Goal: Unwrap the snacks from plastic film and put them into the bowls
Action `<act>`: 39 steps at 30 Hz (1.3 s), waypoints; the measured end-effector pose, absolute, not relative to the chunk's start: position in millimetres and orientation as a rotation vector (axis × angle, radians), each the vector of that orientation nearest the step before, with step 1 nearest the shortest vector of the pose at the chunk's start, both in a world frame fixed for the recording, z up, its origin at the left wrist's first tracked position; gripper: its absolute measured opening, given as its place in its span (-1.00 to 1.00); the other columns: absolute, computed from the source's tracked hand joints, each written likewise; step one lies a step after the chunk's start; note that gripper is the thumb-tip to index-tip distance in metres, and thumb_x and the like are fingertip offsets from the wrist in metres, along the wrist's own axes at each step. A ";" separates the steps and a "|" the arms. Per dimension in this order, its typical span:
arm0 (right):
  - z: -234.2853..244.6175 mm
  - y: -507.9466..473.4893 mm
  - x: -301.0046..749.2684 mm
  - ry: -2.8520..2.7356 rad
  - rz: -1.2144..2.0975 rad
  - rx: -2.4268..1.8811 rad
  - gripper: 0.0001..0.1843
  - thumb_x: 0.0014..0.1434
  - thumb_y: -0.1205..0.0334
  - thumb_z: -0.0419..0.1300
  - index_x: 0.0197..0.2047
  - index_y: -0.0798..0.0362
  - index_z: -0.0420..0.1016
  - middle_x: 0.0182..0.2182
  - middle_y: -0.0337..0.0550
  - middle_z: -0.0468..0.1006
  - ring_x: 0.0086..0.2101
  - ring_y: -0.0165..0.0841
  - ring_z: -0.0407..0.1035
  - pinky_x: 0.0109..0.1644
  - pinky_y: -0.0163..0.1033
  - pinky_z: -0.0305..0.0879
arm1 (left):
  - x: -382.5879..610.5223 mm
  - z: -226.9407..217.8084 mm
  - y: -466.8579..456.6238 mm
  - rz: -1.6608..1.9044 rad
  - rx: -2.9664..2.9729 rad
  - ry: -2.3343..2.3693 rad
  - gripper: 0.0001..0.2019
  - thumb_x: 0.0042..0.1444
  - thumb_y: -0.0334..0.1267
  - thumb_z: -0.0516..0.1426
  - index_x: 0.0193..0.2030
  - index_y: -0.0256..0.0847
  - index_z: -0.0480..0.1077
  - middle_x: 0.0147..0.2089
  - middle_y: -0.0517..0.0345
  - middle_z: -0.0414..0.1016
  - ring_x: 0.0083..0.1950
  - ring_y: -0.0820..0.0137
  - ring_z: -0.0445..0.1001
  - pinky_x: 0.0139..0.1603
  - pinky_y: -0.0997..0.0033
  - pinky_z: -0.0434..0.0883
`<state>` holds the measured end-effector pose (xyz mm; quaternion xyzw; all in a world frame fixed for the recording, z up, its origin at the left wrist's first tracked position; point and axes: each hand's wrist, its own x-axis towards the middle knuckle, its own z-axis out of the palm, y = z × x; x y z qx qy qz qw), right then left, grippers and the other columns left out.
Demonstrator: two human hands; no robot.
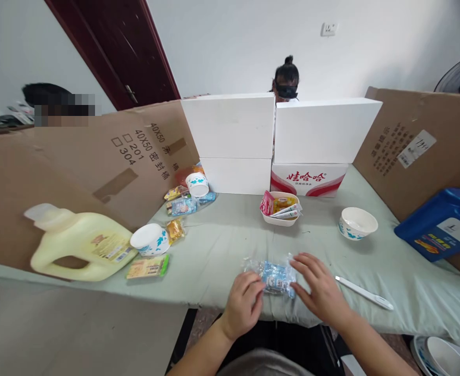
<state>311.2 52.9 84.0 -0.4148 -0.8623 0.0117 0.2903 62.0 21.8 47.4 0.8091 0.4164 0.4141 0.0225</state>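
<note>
A clear plastic packet with a blue and white label [274, 275] lies near the front edge of the pale green cloth [222, 240]. My left hand [243, 303] has its fingers curled against the packet's left end. Fingers spread, my right hand [319, 287] lies on the packet's right end. A white pen-like stick [365, 293] rests just right of my right hand.
A cream jug [81, 245] lies at left beside a paper cup [150, 239] and snack packets [148, 267]. A bowl of sachets [280, 209] and an empty bowl [357, 223] sit mid-table. White boxes [276, 141], cardboard walls, a blue jug [441, 224]; a person behind.
</note>
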 end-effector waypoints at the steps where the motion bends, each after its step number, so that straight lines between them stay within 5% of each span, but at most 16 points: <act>1: 86.5 56.8 300.1 -2.405 0.066 -1.093 -0.44 0.18 0.12 0.19 0.24 -0.04 0.23 0.20 0.03 0.28 0.23 -0.09 0.08 0.19 0.08 0.17 | 64.0 47.7 26.5 1.102 2.559 1.326 -0.64 0.13 -0.41 0.09 0.09 -0.16 0.31 0.11 -0.08 0.37 0.21 0.13 0.29 0.14 0.01 0.33; 3: 84.4 64.1 292.9 -2.601 0.128 -1.100 -0.35 0.07 0.10 0.29 0.23 -0.09 0.27 0.29 0.00 0.16 0.28 0.01 -0.03 0.20 0.17 0.12 | 63.9 47.1 37.9 0.796 2.591 1.386 -0.59 0.11 -0.36 0.14 0.13 -0.11 0.33 0.23 -0.05 0.31 0.32 0.07 0.16 0.24 -0.12 0.19; 6: 70.0 69.9 317.1 -2.684 0.234 -1.173 -0.73 0.14 0.24 0.20 -0.05 -0.08 0.49 0.14 -0.08 0.39 0.15 -0.08 0.21 0.13 0.10 0.20 | 55.8 49.3 51.3 0.609 2.516 1.271 -0.84 0.13 -0.37 0.14 -0.16 -0.10 0.47 -0.05 0.08 0.52 0.12 0.21 0.39 0.22 0.03 0.22; 9: 56.3 67.6 356.3 -2.487 0.265 -1.287 -0.76 0.28 0.28 -0.01 -0.19 -0.02 0.50 -0.14 -0.10 0.56 -0.11 -0.25 0.41 -0.01 -0.05 0.32 | 49.7 59.9 60.7 0.594 2.329 1.216 -0.86 0.19 -0.35 0.07 -0.33 -0.15 0.45 -0.31 0.18 0.52 -0.20 0.37 0.48 -0.06 0.33 0.37; 14: 61.8 57.4 366.3 -2.006 0.035 -1.351 -0.76 0.28 0.17 0.02 -0.07 0.01 0.44 -0.15 -0.04 0.53 -0.09 -0.21 0.39 0.01 -0.03 0.34 | 56.2 85.3 98.9 0.731 2.087 1.580 -0.87 0.15 -0.32 0.07 -0.39 -0.17 0.40 -0.44 0.23 0.45 -0.40 0.41 0.41 -0.33 0.46 0.32; 18: 71.4 52.0 334.4 -2.185 0.158 -1.105 -0.75 0.29 0.33 -0.02 -0.04 0.01 0.42 -0.16 -0.08 0.53 -0.08 -0.29 0.38 0.01 -0.13 0.35 | 66.5 95.0 115.2 1.089 2.016 1.896 -0.85 0.15 -0.41 0.00 -0.27 -0.21 0.39 -0.29 0.06 0.44 -0.21 0.28 0.43 -0.16 0.30 0.34; 21: 60.1 59.8 322.2 -2.345 0.255 -1.149 -0.66 0.27 0.42 -0.08 -0.01 0.01 0.43 -0.06 -0.08 0.51 -0.04 -0.31 0.39 0.03 -0.17 0.35 | 81.4 87.5 98.9 1.243 2.304 1.567 -0.83 0.19 -0.38 -0.02 -0.22 -0.19 0.40 -0.29 0.06 0.45 -0.22 0.30 0.42 -0.14 0.30 0.36; 26: 38.3 82.5 327.7 -2.264 0.312 -1.634 -0.59 0.22 0.43 -0.10 0.01 0.06 0.46 -0.03 -0.04 0.51 -0.14 -0.29 0.48 -0.08 -0.19 0.39 | 102.9 64.7 77.6 0.714 2.442 1.478 -0.82 0.19 -0.37 0.04 -0.13 -0.22 0.43 -0.13 -0.02 0.52 -0.07 0.20 0.45 -0.04 0.15 0.39; 31: 53.9 64.9 345.6 -2.329 0.372 -1.698 -0.65 0.30 0.15 -0.05 -0.01 -0.03 0.50 -0.21 -0.09 0.62 -0.22 -0.23 0.52 -0.17 -0.19 0.37 | 91.4 86.0 56.1 0.552 2.434 1.193 -0.90 0.17 -0.20 0.17 -0.21 -0.12 0.46 -0.05 0.08 0.51 0.12 0.19 0.38 0.21 0.05 0.23; 35: 70.5 43.9 361.7 -2.426 0.399 -1.683 -0.71 0.26 0.11 0.01 -0.13 -0.13 0.56 -0.37 -0.15 0.64 -0.34 -0.22 0.53 -0.29 -0.22 0.33 | 83.3 108.2 42.2 0.461 2.299 0.773 -0.90 0.21 -0.22 0.12 -0.26 -0.08 0.47 -0.18 0.19 0.53 -0.10 0.38 0.48 0.00 0.39 0.39; 39: 80.8 51.6 353.2 -2.431 0.355 -1.655 -0.75 0.23 0.19 0.07 -0.11 -0.16 0.55 -0.36 -0.17 0.63 -0.36 -0.24 0.52 -0.30 -0.23 0.32 | 95.7 89.4 58.6 0.649 2.235 1.333 -0.84 0.23 -0.25 0.04 -0.23 -0.14 0.45 -0.22 0.09 0.50 -0.18 0.31 0.47 -0.15 0.34 0.41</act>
